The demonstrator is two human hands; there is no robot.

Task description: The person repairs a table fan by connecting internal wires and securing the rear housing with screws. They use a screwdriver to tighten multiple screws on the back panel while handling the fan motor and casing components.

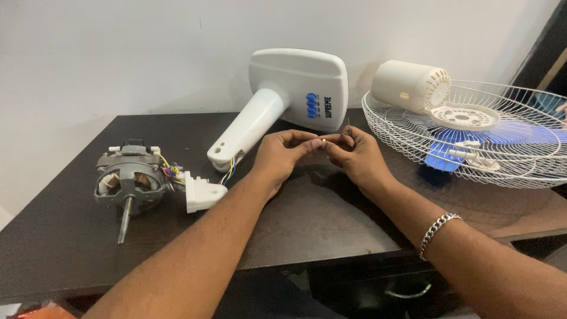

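Head view: two hands, left hand [282,155] and right hand [354,155], pinch one small pin [322,142].

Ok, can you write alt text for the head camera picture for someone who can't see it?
Two hands, left hand and right hand, meet over a dark table, pinching a tiny part between the fingertips. Around them lie a fan motor, a white fan stand and a wire fan guard over blue blades.
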